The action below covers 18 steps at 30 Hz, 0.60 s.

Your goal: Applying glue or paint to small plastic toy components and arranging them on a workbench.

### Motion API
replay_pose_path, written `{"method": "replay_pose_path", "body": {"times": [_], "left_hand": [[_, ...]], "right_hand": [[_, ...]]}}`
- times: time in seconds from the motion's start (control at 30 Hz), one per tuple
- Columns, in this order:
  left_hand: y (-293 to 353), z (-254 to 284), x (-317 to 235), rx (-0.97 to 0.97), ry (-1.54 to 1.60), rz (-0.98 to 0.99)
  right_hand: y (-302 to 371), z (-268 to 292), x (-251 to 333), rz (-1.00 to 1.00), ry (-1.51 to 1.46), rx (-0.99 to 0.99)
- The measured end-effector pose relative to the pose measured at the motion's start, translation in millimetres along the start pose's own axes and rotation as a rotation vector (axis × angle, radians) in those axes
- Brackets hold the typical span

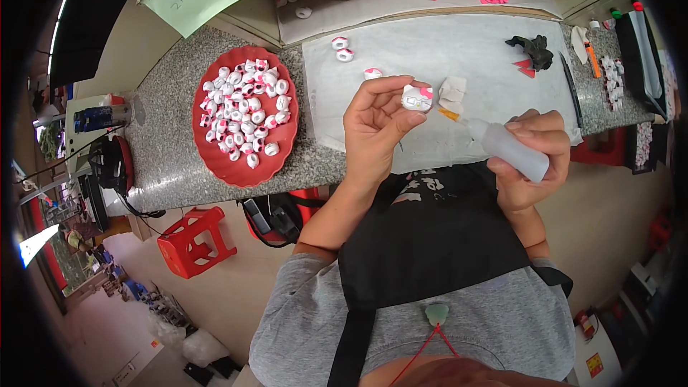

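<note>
Cat-head charm pinched in your left hand, right hand squeezing glue bottle; looks like gluing step, steady that nozzle.

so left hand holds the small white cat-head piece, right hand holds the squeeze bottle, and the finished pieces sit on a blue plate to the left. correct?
Not quite. In the head view the plate is red, not blue. The rest holds: the left hand pinches the small white cat-head piece, the right hand grips the squeeze bottle, and the pile of pieces sits on that plate to the left.
</note>
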State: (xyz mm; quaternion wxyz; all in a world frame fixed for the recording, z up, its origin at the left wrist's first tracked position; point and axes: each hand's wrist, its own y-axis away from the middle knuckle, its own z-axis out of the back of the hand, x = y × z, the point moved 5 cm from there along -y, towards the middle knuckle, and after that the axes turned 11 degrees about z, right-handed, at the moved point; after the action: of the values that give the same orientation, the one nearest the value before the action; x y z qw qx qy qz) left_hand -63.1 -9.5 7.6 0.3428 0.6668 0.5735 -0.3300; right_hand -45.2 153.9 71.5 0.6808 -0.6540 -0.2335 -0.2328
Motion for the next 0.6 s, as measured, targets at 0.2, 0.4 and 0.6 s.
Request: {"method": "replay_pose_path", "body": {"times": [0.2, 0.4, 0.6], "left_hand": [[-1.2, -0.4, 1.0, -0.003, -0.001, 0.012], [-1.8, 0.2, 4.1, 0.005, -0.011, 0.021], [-1.7, 1.1, 4.1, -0.015, -0.005, 0.017]], "right_hand": [[3.9, -2.4, 2.0, -0.074, 0.114, -0.017], [-1.3, -3.1, 2.5, 0.014, 0.045, 0.081], [-0.7, -2.3, 2.6, 0.020, 0.019, 0.082]]}}
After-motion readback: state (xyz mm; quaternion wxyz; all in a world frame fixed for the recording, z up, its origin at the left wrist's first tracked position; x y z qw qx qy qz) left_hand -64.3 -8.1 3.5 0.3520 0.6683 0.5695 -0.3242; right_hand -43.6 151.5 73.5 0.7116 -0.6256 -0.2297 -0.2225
